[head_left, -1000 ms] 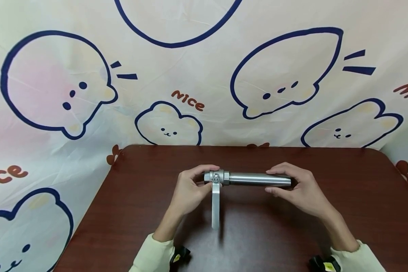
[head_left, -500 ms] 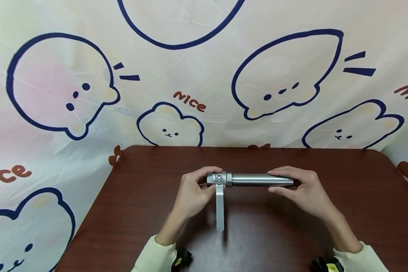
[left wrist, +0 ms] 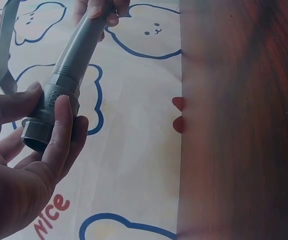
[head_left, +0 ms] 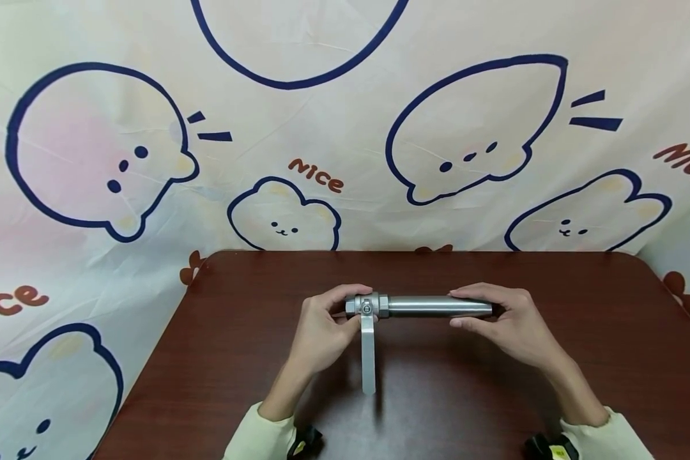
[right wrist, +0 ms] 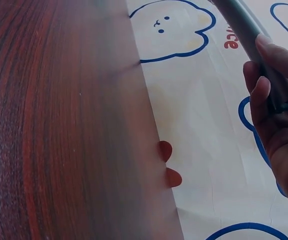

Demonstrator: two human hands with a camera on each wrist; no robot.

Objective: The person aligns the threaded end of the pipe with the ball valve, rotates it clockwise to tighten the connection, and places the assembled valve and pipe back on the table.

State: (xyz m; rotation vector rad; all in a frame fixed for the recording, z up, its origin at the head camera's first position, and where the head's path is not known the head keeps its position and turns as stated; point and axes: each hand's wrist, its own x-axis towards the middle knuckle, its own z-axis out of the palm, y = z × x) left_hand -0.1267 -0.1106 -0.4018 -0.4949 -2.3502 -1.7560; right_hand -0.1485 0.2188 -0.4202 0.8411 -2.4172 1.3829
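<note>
A metal ball valve [head_left: 368,305] is joined to a steel pipe [head_left: 420,306], and the two are held level above the table. My left hand [head_left: 324,332] grips the valve body, thumb on the near side and fingers on the far side. From the valve a flat lever handle [head_left: 368,358] points toward me. My right hand [head_left: 508,322] pinches the pipe near its right end between thumb and fingers. The left wrist view shows the valve's open hex end [left wrist: 36,135] between my left fingers. In the right wrist view, the pipe's end [right wrist: 282,102] lies within my right hand.
Beneath the hands is a dark brown wooden table [head_left: 236,364] with rounded far corners. A pale cloth [head_left: 368,128] printed with cartoon animals hangs behind it. Black devices with yellow labels sit at both wrists, one by the left sleeve [head_left: 264,434].
The valve and pipe stay in both hands throughout. They shift slightly right and then back left in the head view, along with the background. Both grips look the same.
</note>
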